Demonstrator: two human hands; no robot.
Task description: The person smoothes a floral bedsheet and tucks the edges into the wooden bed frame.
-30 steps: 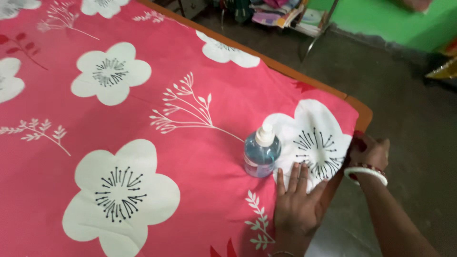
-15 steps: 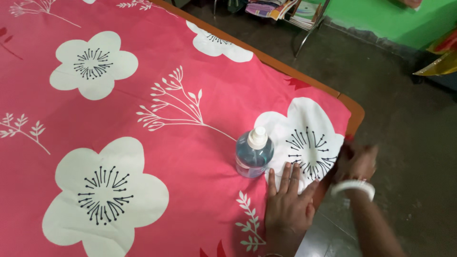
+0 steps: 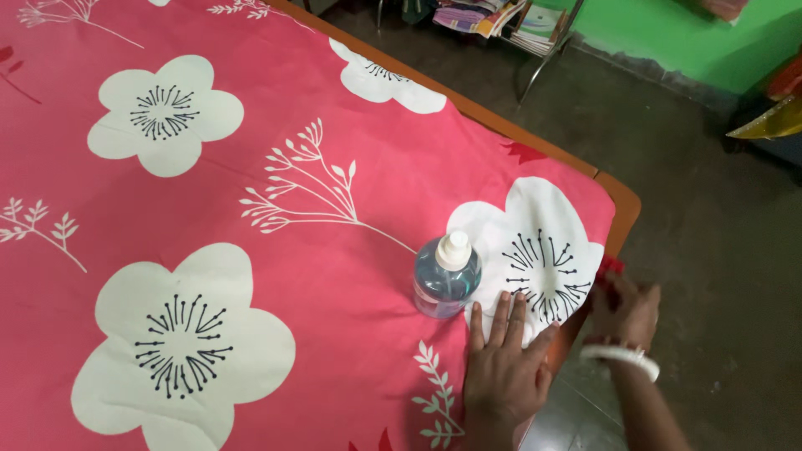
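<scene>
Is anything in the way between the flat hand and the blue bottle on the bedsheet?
Nothing visible. The left hand lies flat on the pink bedsheet, and only bare sheet separates its fingertips from the blue bottle. The right hand grips the sheet's edge.

Left hand (image 3: 504, 367): palm down, flat, fingers (image 3: 494, 316) extended and slightly spread, thumb angled out to the right; forearm enters from the bottom edge. Right hand (image 3: 625, 309): lower and to the right of the left, fingers curled in a closed pinch, knuckles up; a white bangle sits on the wrist; forearm runs down toward the bottom right corner. Hands near, not touching.
</scene>
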